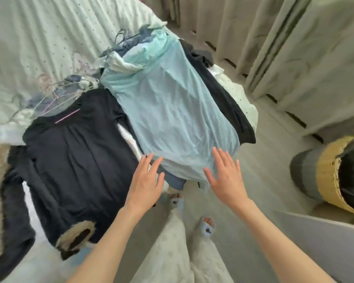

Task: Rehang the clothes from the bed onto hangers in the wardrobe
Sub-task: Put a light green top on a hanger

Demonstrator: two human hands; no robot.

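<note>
A light blue sheer garment [168, 111] lies on top of a pile of clothes at the bed's corner, its hem hanging over the edge. Beside it on the left lies a dark navy top [74, 158] with a pink hanger bar at its neckline. Wire hangers [55, 99] lie tangled behind that top. My left hand [146, 180] hovers flat and open by the hem's left side. My right hand [226, 176] is open with fingers spread at the hem's right side. Neither hand grips anything.
The bed [39, 37] has a pale green cover. A dark garment [231, 107] lies under the blue one's right side. Beige curtains [294, 48] hang at the right. A round yellow-and-grey basket [327, 172] stands on the floor. A fur-trimmed dark garment [0, 190] lies far left.
</note>
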